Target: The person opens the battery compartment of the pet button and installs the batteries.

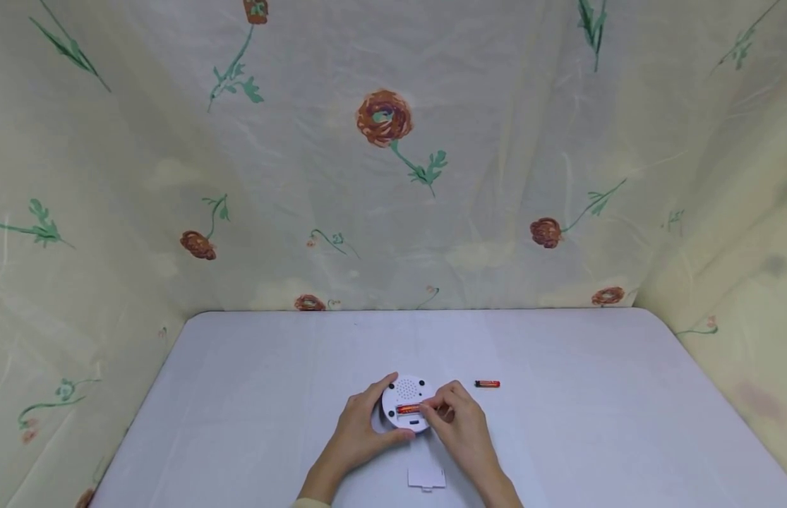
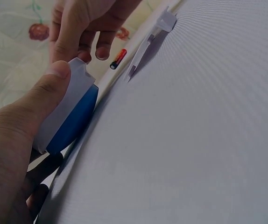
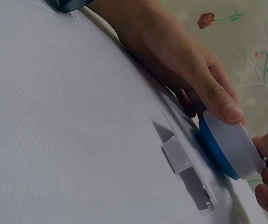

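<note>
A round white device (image 1: 406, 389) with a blue lower body lies back upward, showing speaker holes, dark feet and a battery compartment. My left hand (image 1: 357, 428) grips it by the rim, fingers on the far left side and thumb on the near edge. In the compartment sits a red battery (image 1: 408, 409). My right hand (image 1: 461, 423) pinches at that battery's right end with thumb and curled forefinger, hiding the end. From the left wrist view, the device's white side (image 2: 67, 100) shows under my left thumb. The right wrist view shows its blue part (image 3: 214, 148) close over the table.
Another red battery (image 1: 487, 384) lies on the white table (image 1: 272, 381), to the right beyond my right hand. A white battery cover (image 1: 426, 478) with a small tab lies between my wrists, nearer the front. Flowered curtains (image 1: 469, 183) hang along the table's back and sides.
</note>
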A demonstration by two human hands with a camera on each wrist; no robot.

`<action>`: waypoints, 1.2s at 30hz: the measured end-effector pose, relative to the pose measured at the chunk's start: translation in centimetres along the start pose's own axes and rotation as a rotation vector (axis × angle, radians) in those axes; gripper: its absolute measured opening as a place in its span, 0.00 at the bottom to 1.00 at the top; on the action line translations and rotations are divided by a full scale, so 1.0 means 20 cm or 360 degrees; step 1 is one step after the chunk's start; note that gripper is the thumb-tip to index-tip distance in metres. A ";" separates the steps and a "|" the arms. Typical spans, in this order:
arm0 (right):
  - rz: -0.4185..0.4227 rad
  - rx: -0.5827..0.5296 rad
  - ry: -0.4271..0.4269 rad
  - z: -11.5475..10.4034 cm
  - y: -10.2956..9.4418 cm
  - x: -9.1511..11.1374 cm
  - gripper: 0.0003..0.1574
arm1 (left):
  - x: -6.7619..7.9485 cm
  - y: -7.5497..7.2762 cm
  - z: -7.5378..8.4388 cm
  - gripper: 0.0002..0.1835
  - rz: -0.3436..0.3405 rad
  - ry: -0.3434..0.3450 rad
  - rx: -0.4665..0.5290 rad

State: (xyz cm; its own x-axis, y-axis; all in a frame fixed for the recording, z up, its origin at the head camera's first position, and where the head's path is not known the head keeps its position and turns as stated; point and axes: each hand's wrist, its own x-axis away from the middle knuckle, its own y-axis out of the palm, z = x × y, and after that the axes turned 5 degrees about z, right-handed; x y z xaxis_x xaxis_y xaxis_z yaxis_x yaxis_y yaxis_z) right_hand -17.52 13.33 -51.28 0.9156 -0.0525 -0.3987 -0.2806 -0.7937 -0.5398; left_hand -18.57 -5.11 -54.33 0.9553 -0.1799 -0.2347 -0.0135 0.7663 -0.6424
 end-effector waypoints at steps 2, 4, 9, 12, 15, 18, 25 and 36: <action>-0.0002 0.0004 0.0006 0.00 0.00 0.00 0.09 | 0.00 0.00 0.00 0.49 0.0000 -0.0002 -0.0008; 0.0000 0.0009 0.0010 0.00 0.00 0.00 0.10 | 0.00 0.00 0.00 0.49 -0.0002 -0.0008 -0.0017; -0.0009 0.0016 0.0037 0.00 0.00 0.00 0.10 | 0.00 0.00 0.00 0.49 -0.0008 -0.0016 -0.0025; -0.0030 0.0013 0.0068 0.00 0.00 0.00 0.10 | 0.00 0.00 0.00 0.49 -0.0014 -0.0016 -0.0018; -0.0045 0.0005 0.0083 -0.01 0.00 0.00 0.09 | 0.00 0.00 0.01 0.48 -0.0026 -0.0032 -0.0009; -0.0043 0.0009 0.0081 -0.01 0.00 0.00 0.09 | 0.00 0.00 0.01 0.49 -0.0033 -0.0053 -0.0006; -0.0071 0.0029 0.0071 0.00 -0.01 0.00 0.09 | 0.00 0.01 0.00 0.49 -0.0023 -0.0038 0.0001; -0.0093 -0.0099 0.0098 0.08 -0.09 -0.06 0.15 | 0.00 0.01 0.00 0.48 0.0007 0.0008 -0.0061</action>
State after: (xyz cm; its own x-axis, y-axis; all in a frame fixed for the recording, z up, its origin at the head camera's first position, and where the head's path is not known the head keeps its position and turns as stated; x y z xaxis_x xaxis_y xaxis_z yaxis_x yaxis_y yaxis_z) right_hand -18.55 15.79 -51.12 0.9463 -0.0407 -0.3208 -0.2098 -0.8323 -0.5131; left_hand -18.50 -5.00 -54.37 0.9536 -0.1798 -0.2414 -0.0292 0.7428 -0.6688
